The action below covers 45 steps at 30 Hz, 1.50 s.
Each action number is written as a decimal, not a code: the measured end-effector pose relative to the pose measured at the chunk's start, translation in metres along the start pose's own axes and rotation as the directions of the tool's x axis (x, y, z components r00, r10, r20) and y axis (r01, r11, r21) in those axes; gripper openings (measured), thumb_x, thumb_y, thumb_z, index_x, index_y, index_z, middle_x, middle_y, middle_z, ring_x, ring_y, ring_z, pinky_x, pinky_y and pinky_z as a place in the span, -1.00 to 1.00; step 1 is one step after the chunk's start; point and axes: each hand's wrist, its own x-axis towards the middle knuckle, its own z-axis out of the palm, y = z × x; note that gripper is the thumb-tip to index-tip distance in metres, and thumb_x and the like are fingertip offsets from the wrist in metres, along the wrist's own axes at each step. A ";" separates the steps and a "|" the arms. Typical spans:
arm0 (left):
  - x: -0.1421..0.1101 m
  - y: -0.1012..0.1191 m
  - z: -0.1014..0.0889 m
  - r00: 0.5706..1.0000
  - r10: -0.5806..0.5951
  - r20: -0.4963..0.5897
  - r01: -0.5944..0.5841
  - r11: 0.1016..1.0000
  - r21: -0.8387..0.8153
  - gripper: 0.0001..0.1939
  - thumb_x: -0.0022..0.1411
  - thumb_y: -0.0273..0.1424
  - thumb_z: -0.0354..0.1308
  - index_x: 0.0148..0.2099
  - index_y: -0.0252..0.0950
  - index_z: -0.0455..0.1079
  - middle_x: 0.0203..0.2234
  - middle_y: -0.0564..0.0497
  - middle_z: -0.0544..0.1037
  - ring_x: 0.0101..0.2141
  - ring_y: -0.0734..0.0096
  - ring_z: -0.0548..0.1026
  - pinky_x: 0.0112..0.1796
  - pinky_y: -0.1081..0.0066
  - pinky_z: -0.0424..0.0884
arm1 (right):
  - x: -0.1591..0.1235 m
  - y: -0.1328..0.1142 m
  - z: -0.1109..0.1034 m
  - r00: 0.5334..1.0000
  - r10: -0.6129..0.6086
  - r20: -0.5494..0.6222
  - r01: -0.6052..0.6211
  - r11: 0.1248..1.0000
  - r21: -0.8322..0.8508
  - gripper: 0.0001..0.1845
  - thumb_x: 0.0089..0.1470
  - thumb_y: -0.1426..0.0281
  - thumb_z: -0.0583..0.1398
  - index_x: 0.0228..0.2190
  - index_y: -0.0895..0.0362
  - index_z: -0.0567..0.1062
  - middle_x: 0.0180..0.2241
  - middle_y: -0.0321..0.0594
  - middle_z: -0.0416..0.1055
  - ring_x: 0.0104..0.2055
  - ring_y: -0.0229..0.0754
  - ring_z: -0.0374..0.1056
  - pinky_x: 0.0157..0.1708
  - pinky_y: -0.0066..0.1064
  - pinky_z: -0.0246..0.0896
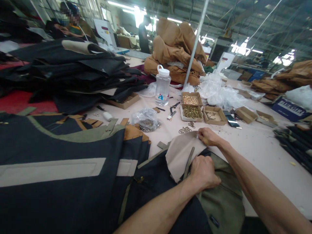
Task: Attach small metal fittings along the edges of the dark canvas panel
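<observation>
Navy panels [58, 204] are piled closest to us. Next to them is the navy-and-olive garment [226, 191], right under the person's hands. Right hand [208, 136] reaches farther out, fingers pinched tight on the edge of its beige flap [181, 152]. Left hand's [203, 172] lower, knuckles up, fingers bent over the cloth; tips hidden, so can't tell if it's gripping.

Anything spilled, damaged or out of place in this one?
Mildly: a small heap of loose hardware lies directly on the table, while other metal pieces sit in boxes just beyond. Whether it spilled or was put there, I can't tell. The handled garment shows no clear damage.
</observation>
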 end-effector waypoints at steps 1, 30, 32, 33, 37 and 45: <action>0.000 0.000 0.001 1.000 -0.001 -0.006 0.001 1.000 -0.006 -0.63 -0.09 -0.08 0.39 -0.34 -0.27 0.60 -0.39 -0.17 0.64 -0.27 0.04 0.61 -0.16 0.23 0.55 | -0.002 -0.001 -0.002 1.000 0.007 0.008 -0.007 1.000 -0.005 -0.86 0.04 0.52 0.15 -0.43 0.23 0.54 -0.42 -0.08 0.52 -0.40 -0.15 0.33 -0.39 -0.41 0.04; 0.009 -0.001 0.007 0.993 0.112 -0.034 -0.115 0.988 -0.107 -0.79 -0.02 -0.19 0.31 -0.37 -0.20 0.61 -0.50 -0.05 0.60 -0.35 0.19 0.58 -0.21 0.32 0.49 | -0.239 -0.058 0.018 0.967 0.227 -0.113 -0.176 0.921 0.346 -0.91 0.27 0.45 0.06 -0.33 0.08 0.30 -0.37 -0.27 0.28 -0.34 -0.16 0.24 -0.34 -0.37 0.06; 0.010 -0.001 0.007 0.994 0.106 -0.031 -0.109 0.989 -0.102 -0.79 -0.02 -0.19 0.32 -0.37 -0.19 0.61 -0.50 -0.04 0.60 -0.35 0.20 0.58 -0.22 0.32 0.49 | -0.238 -0.058 0.015 0.969 0.219 -0.111 -0.167 0.920 0.354 -0.90 0.27 0.45 0.06 -0.34 0.08 0.29 -0.37 -0.27 0.28 -0.35 -0.16 0.24 -0.34 -0.37 0.07; 0.010 -0.001 0.008 0.994 0.106 -0.033 -0.108 0.989 -0.102 -0.79 -0.03 -0.19 0.32 -0.38 -0.19 0.60 -0.50 -0.03 0.60 -0.35 0.20 0.58 -0.23 0.32 0.48 | -0.237 -0.059 0.014 0.971 0.212 -0.110 -0.160 0.920 0.358 -0.90 0.26 0.45 0.06 -0.34 0.08 0.29 -0.37 -0.27 0.29 -0.34 -0.17 0.24 -0.34 -0.38 0.07; 0.010 -0.001 0.009 0.993 0.105 -0.049 -0.110 0.988 -0.109 -0.80 -0.03 -0.18 0.31 -0.40 -0.18 0.59 -0.54 -0.01 0.58 -0.38 0.21 0.57 -0.26 0.33 0.47 | -0.236 -0.059 0.013 0.960 0.266 -0.091 -0.214 0.900 0.380 -0.94 0.20 0.43 0.11 -0.35 0.09 0.35 -0.42 -0.28 0.32 -0.39 -0.19 0.25 -0.39 -0.39 0.07; 0.010 0.000 0.006 0.994 0.101 -0.039 -0.105 0.987 -0.123 -0.82 -0.01 -0.22 0.32 -0.38 -0.20 0.59 -0.49 -0.01 0.61 -0.35 0.25 0.58 -0.24 0.38 0.47 | -0.211 -0.043 0.001 0.868 0.455 0.196 -0.481 0.680 0.554 -0.89 -0.07 0.38 0.23 -0.47 0.17 0.52 -0.59 -0.30 0.37 -0.55 -0.25 0.23 -0.56 -0.45 0.01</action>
